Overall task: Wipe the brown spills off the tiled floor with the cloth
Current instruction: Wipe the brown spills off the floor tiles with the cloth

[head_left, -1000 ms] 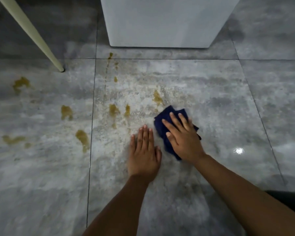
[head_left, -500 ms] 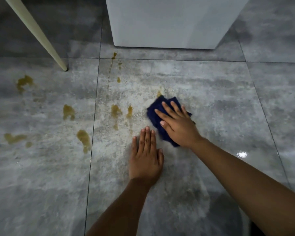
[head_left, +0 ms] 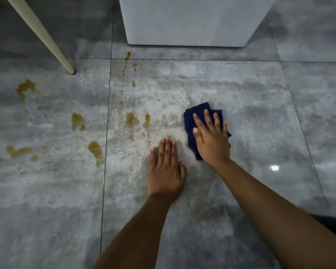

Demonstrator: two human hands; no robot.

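A folded dark blue cloth [head_left: 192, 115] lies on the grey tiled floor [head_left: 241, 98] in the middle of the view. My right hand [head_left: 211, 138] presses flat on it with straight, spread fingers. My left hand [head_left: 166, 169] rests flat on the bare tile just left of and nearer than the cloth. Several brown spills lie to the left: two blotches [head_left: 132, 119] near the cloth, one [head_left: 78, 120] past the grout line, one [head_left: 96, 151] nearer, one [head_left: 25, 87] farther left, and small drips [head_left: 127, 55] at the back.
A white box-like cabinet [head_left: 192, 20] stands on the floor straight ahead. A slanted cream furniture leg [head_left: 47, 39] meets the floor at the back left. A bright light reflection [head_left: 273, 167] shines on the tile to the right.
My right hand slid the cloth up and left over a brown spot, then back to the right; that spot is gone. My left hand stayed planted on the tile.
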